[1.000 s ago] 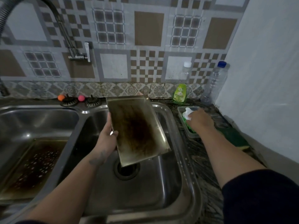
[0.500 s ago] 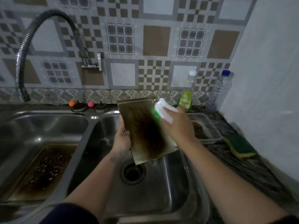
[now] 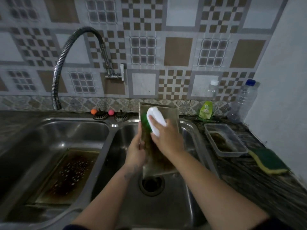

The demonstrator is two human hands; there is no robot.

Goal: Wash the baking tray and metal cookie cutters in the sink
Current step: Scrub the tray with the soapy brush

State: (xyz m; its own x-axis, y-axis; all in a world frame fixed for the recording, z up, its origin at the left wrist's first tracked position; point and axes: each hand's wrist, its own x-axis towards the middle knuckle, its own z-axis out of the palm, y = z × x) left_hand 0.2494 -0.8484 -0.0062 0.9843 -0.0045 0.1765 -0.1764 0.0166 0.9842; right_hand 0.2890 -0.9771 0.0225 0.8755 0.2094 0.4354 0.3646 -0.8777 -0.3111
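Note:
I hold a stained metal baking tray (image 3: 171, 117) tilted nearly upright over the right sink basin (image 3: 167, 203). My left hand (image 3: 136, 150) grips the tray's left edge. My right hand (image 3: 166, 138) grips a scrubber with a white handle and green pad (image 3: 155, 120) and presses it against the upper part of the tray's dark, burnt face. A second dirty tray (image 3: 64, 175) lies flat in the left basin, wet with droplets. No cookie cutters are visible.
A flexible faucet (image 3: 66, 55) arcs over the left basin. On the right counter stand a green soap bottle (image 3: 206, 112), two clear plastic bottles (image 3: 245, 98), a clear plastic container (image 3: 224, 140) and a green-yellow sponge (image 3: 269, 161). Two strainers (image 3: 109, 116) sit behind the sinks.
My right hand took the scrubber out of the plastic container and brought it left onto the tray. The tray has tipped more upright in my left hand.

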